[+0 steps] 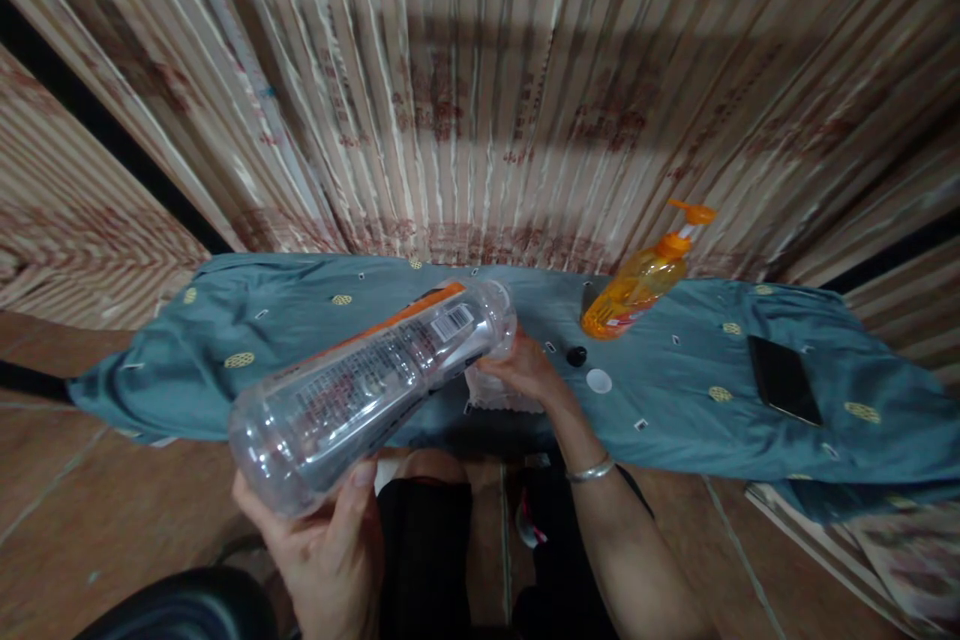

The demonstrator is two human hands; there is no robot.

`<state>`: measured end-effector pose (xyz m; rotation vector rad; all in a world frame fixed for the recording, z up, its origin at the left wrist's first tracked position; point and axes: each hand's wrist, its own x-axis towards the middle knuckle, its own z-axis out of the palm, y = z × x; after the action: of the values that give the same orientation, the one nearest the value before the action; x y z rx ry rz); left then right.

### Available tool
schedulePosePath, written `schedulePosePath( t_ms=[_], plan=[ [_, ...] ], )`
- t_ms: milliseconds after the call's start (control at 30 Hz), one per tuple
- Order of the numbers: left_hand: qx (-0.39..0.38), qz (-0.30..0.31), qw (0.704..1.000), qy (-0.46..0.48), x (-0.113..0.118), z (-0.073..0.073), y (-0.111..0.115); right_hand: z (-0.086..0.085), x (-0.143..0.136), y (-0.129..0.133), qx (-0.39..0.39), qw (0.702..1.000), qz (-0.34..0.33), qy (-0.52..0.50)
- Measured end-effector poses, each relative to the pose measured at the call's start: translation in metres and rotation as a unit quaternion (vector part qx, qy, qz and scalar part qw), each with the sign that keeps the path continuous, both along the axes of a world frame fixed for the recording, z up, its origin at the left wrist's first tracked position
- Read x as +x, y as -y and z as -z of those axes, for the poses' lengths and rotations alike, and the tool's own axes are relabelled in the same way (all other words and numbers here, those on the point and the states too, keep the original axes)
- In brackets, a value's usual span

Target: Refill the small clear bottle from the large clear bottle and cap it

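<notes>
A large clear plastic bottle (367,385) lies slanted across my view, its base low on the left and its neck up toward the right. Its label has an orange edge, small print and a barcode; I see no coloured liquid inside. My left hand (322,540) grips the base, thumb along the near side. At the neck end, my right hand (525,367) closes round the bottle, with most of its fingers hidden. Just below that hand is a clear, crinkled-edged thing (504,392) whose kind I cannot make out. A small black cap (576,356) and a white disc (598,381) lie nearby.
An orange pump bottle (636,288) stands behind on the blue patterned cloth (697,430) covering the bench. A dark, flat phone-like object (784,380) lies at the right. A pleated curtain (480,100) hangs behind. Below are my legs and the tiled floor (45,480).
</notes>
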<state>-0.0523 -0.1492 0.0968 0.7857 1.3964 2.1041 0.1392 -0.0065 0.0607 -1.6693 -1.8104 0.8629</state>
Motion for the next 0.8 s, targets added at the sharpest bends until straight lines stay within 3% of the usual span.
schedulePosePath(
  t_ms=[800],
  plan=[
    [0.012, -0.014, 0.999, 0.028, 0.0014, 0.0012, 0.0065, -0.0032, -0.0021, -0.0004, -0.015, 0.999, 0.009, 0.030]
  ],
)
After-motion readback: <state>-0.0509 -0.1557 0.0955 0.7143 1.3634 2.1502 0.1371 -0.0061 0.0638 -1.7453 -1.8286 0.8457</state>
